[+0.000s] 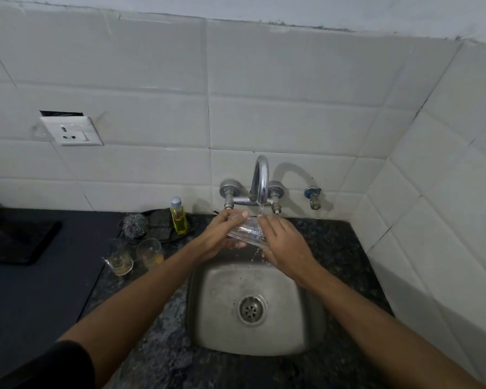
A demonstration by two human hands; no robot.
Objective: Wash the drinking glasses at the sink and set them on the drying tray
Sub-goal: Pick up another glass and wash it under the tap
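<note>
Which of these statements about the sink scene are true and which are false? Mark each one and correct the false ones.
1. Both hands hold a clear glass under the running tap. True.
2. Two dirty glasses stand on the counter right of the sink. False: they stand left of the sink.
3. A yellow soap bottle stands behind those glasses. True.
4. The sink is full of water. False: its drain shows.

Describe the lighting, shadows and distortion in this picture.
Head view: dim, flat light; the tap casts a curved shadow on the tiles to its right; wide-angle bending bows the tile lines and stretches the forearms; the glass between left hand and right hand is smeared by running water.
</note>
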